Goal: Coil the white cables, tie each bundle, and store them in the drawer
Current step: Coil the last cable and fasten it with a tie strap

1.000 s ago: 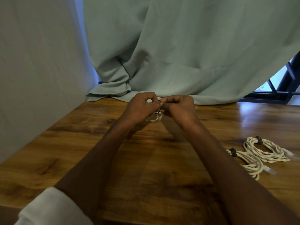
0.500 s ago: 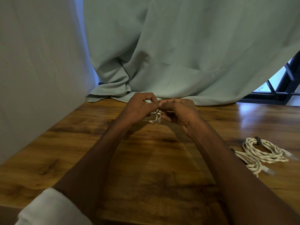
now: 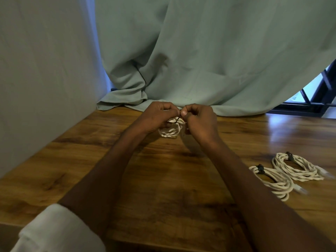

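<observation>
Head: perhaps braided white coil (image 3: 170, 130)

There was just one camera, worn on the person's head. It looked forward and down over both arms at the wooden table (image 3: 163, 179). The left hand (image 3: 156, 117) and the right hand (image 3: 200, 120) sat near the middle of the picture, close in. Farther back, the view took in a green curtain (image 3: 200, 51). The wide lens bent the edges.
</observation>
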